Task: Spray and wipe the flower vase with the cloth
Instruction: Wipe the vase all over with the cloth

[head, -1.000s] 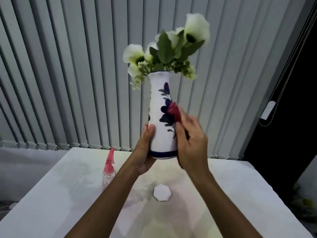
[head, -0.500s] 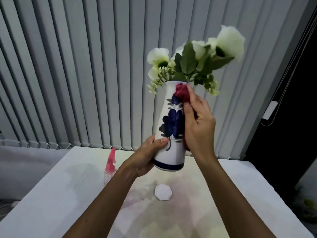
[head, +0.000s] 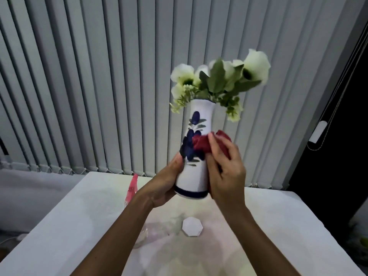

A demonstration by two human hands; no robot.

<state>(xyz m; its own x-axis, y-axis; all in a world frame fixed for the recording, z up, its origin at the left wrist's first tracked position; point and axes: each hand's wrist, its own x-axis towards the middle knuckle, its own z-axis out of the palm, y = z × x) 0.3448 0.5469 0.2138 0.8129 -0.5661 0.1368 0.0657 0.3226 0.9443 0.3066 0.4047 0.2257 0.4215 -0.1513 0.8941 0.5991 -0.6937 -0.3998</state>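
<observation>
A white vase (head: pixel 194 177) with blue painted flowers and a blue band at its base is held up in the air above the table. White flowers with green leaves (head: pixel 219 80) fill its mouth. My left hand (head: pixel 166 183) grips the vase low on its left side. My right hand (head: pixel 226 172) holds a bunched dark red cloth (head: pixel 205 143) pressed against the vase's right side at mid height. The spray bottle (head: pixel 132 189) with a pink head stands on the table to the left, partly hidden behind my left forearm.
A white table (head: pixel 59 226) lies below. A small white octagonal coaster (head: pixel 192 226) sits near its middle. Grey vertical blinds (head: pixel 99 86) cover the wall behind. A dark opening with a hanging cord and white fob (head: pixel 317 133) is at the right.
The cloth has slid from the vase's neck down to its middle. The vase has dropped a little and its flowers have swung slightly left.
</observation>
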